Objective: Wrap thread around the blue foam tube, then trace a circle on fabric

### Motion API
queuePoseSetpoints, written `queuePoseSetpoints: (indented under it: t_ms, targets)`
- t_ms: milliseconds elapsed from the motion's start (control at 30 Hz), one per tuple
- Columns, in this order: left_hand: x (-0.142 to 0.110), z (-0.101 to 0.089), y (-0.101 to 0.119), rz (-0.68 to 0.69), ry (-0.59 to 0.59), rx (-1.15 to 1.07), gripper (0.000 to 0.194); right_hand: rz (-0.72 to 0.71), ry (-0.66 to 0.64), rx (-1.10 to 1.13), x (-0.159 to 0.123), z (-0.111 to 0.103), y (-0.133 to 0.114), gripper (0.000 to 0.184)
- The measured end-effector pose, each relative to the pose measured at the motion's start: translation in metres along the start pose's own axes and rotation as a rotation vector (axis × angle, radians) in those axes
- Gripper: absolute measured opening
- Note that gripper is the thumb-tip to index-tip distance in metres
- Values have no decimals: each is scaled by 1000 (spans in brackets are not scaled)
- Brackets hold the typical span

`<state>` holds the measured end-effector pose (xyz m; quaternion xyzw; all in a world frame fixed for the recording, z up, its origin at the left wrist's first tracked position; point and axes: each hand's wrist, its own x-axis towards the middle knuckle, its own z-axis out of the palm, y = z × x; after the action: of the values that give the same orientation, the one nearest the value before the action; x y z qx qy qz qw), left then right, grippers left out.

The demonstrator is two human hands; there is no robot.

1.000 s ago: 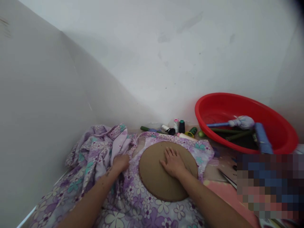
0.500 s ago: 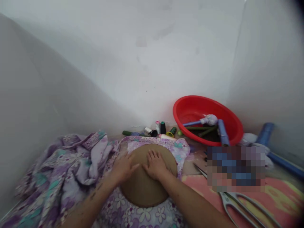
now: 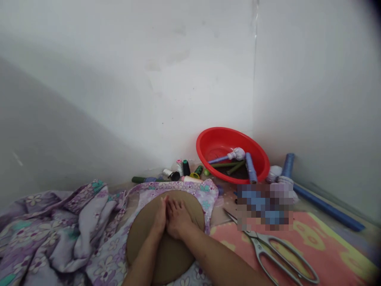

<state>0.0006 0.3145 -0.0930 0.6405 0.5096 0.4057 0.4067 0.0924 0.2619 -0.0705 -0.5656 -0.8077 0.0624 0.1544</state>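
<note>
A round brown disc, which looks like cloth or board, lies on purple-and-white floral fabric. Flat on its upper part rests my right hand, fingers stretched out. Right beside it, my left hand stands on its edge with straight fingers, touching or almost touching the right hand. Neither hand holds anything. The floral fabric is bunched in folds to the left of the disc. Large metal scissors lie to the right, blades pointing up and left, on a pink-and-yellow cloth.
Behind the disc stand and lie several thread spools, near a dark green stick. A red basin leans by the wall, holding sticks and a cloth-headed mallet-like tool. A blue tube lies at right. A blurred patch hides some items.
My left hand has moved from the disc's left edge in against my right hand and turned onto its edge. The view has swung right, so everything sits further left.
</note>
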Motion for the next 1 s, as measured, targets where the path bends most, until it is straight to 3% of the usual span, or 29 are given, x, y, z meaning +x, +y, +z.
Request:
queuePoseSetpoints:
  t_ms: [100,300,500,667,1000]
  targets:
    - [3,-2,-9,-22,15,-24,65,35,-19,42,1,-3,1,55]
    - [-2,-1,-5,43,-2,120,60,79,-34,201,9,-13,15,58]
    - [-10,8,-1,179,-73,368,51,168,68,90,-4,-13,26,52]
    - [-12,12,2,246,-118,545,49,165,-5,-47,-11,-13,26,54]
    - [-16,13,15,297,-148,730,52,146,-98,80,-11,-21,40,55]
